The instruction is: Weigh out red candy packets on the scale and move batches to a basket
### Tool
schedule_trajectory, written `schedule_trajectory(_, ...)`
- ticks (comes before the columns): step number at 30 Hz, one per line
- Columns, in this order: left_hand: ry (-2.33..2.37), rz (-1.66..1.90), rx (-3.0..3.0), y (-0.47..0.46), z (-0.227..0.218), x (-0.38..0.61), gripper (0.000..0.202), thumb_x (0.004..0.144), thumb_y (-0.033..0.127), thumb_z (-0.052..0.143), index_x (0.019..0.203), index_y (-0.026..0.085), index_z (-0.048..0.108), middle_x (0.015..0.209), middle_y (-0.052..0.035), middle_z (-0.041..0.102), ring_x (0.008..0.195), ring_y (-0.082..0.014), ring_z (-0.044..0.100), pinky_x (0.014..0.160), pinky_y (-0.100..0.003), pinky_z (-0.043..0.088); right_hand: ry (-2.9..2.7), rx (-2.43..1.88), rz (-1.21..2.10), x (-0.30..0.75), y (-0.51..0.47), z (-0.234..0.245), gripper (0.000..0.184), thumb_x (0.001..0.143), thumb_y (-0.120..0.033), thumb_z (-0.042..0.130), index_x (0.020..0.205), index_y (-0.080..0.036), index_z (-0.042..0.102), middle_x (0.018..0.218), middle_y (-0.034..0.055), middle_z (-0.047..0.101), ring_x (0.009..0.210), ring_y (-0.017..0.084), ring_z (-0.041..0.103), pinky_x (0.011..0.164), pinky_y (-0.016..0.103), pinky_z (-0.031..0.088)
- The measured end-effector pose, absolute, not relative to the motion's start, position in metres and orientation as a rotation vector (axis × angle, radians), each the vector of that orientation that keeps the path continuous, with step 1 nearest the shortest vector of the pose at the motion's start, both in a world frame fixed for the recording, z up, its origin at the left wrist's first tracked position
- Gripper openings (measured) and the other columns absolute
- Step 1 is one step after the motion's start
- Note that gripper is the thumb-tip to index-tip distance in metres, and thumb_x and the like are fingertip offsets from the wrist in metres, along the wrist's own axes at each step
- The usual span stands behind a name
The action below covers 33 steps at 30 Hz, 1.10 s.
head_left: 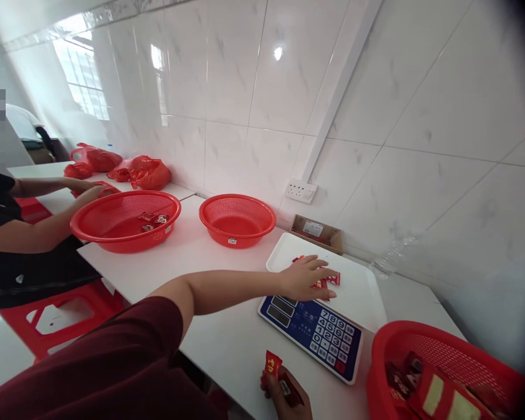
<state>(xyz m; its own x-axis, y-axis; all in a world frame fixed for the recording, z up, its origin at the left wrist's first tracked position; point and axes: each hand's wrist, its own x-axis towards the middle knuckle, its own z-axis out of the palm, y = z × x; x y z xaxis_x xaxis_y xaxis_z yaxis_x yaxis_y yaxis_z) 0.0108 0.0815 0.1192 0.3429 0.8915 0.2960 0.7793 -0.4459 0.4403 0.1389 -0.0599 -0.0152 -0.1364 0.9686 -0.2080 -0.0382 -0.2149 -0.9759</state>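
Note:
My left hand (305,279) reaches out over the white tray of a weighing scale (359,291), fingers curled on several small red packets (328,279) lying there. My right hand (289,401) sits low at the table's front edge, closed on a red packet (272,367) that sticks up from the fingers. The scale's blue keypad (319,333) faces me, between the two hands.
A red basket (389,356) with red packets stands at the right. Two more red baskets (125,220) (237,219) sit farther along the white table. Another person's arms (48,224) rest by the left basket. Red bags (142,172) and a cardboard box (317,232) lie by the tiled wall.

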Motion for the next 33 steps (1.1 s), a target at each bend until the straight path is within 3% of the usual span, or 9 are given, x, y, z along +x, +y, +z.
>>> schedule_trajectory(4, 1.585, 0.349, 2.370, 0.117, 0.118, 0.024, 0.071, 0.082, 0.063, 0.040, 0.141, 0.025, 0.027, 0.152, -0.0095, 0.015, 0.137, -0.0378, -0.002, 0.102, -0.067, 0.008, -1.138, -1.236, 1.544, 0.141, -0.062, -0.010, 0.051, 0.045, -0.058, 0.077, 0.067, -0.013, 0.067, 0.055, 0.0054, 0.068, 0.051, 0.017, 0.060, 0.051, 0.024, 0.049)
schedule_trajectory(8, 1.557, 0.106, 2.406, 0.137, 0.111, 0.028, 0.073, 0.080, 0.065, 0.041, 0.140, 0.023, 0.029, 0.150, -0.0106, 0.019, 0.137, -0.0387, 0.003, 0.099, -0.069, 0.008, -1.135, -1.224, 1.570, 0.142, -0.064, -0.005, 0.048, 0.048, -0.055, 0.077, 0.069, -0.013, 0.066, 0.057, 0.0056, 0.068, 0.054, 0.016, 0.060, 0.055, 0.024, 0.050)
schedule_trajectory(13, 1.465, 0.096, 2.495, 0.151, 0.109, 0.017, 0.058, 0.082, 0.054, 0.048, 0.131, 0.022, 0.045, 0.144, -0.0104, 0.034, 0.134, -0.0326, 0.022, 0.105, -0.057, 0.016, -1.253, -1.190, 1.612, 0.149, -0.060, -0.004, 0.044, 0.056, -0.055, 0.073, 0.069, -0.014, 0.066, 0.058, 0.0038, 0.068, 0.058, 0.016, 0.058, 0.059, 0.025, 0.050)
schedule_trajectory(16, 1.451, 0.150, 2.518, 0.148, 0.115, 0.010, 0.056, 0.084, 0.051, 0.047, 0.129, 0.018, 0.047, 0.143, -0.0127, 0.034, 0.137, -0.0313, 0.017, 0.107, -0.055, 0.010, -1.330, -1.183, 1.697, 0.153, -0.057, -0.002, 0.043, 0.057, -0.056, 0.073, 0.069, -0.014, 0.066, 0.062, 0.0046, 0.069, 0.061, 0.017, 0.059, 0.062, 0.026, 0.050)
schedule_trajectory(19, 1.354, 0.483, 2.538, 0.123, 0.122, 0.006, 0.049, 0.084, 0.044, 0.051, 0.123, 0.015, 0.053, 0.141, -0.0132, 0.038, 0.138, -0.0280, 0.015, 0.110, -0.049, 0.006, -1.294, -1.217, 1.686, 0.153, -0.059, 0.001, 0.045, 0.056, -0.057, 0.072, 0.071, -0.015, 0.067, 0.066, 0.0051, 0.070, 0.063, 0.018, 0.060, 0.063, 0.027, 0.050)
schedule_trajectory(22, 1.089, 0.911, 2.309, 0.074, 0.118, 0.003, 0.039, 0.089, 0.034, 0.045, 0.121, 0.014, 0.054, 0.132, -0.0116, 0.049, 0.129, -0.0189, 0.035, 0.109, -0.033, 0.022, -1.241, -1.263, 1.595, 0.152, -0.061, 0.003, 0.046, 0.058, -0.059, 0.070, 0.071, -0.015, 0.068, 0.065, 0.0043, 0.070, 0.063, 0.018, 0.061, 0.063, 0.028, 0.049)
schedule_trajectory(25, 0.889, 0.961, 1.826, 0.019, 0.096, -0.003, 0.051, 0.091, 0.049, 0.034, 0.126, 0.015, 0.050, 0.125, -0.0107, 0.054, 0.120, -0.0188, 0.046, 0.103, -0.033, 0.032, -1.205, -1.335, 1.528, 0.154, -0.058, 0.000, 0.051, 0.059, -0.064, 0.066, 0.071, -0.015, 0.068, 0.066, 0.0059, 0.070, 0.065, 0.020, 0.062, 0.065, 0.030, 0.050)
schedule_trajectory(27, 0.762, 0.807, 1.524, -0.010, 0.075, -0.005, 0.066, 0.083, 0.062, 0.042, 0.130, 0.016, 0.044, 0.123, -0.0101, 0.055, 0.119, -0.0222, 0.047, 0.096, -0.035, 0.040, -1.211, -1.374, 1.491, 0.157, -0.054, -0.005, 0.056, 0.060, -0.067, 0.062, 0.073, -0.014, 0.068, 0.068, 0.0080, 0.071, 0.067, 0.022, 0.064, 0.066, 0.032, 0.051)
schedule_trajectory(33, 0.693, 0.581, 1.248, -0.040, 0.039, 0.001, 0.067, 0.069, 0.064, 0.060, 0.118, 0.018, 0.058, 0.112, -0.0055, 0.060, 0.111, -0.0248, 0.053, 0.084, -0.031, 0.047, -1.376, -1.445, 1.537, 0.161, -0.048, -0.007, 0.066, 0.063, -0.064, 0.062, 0.102, -0.011, 0.065, 0.101, 0.0118, 0.071, 0.096, 0.029, 0.063, 0.074, 0.030, 0.053)
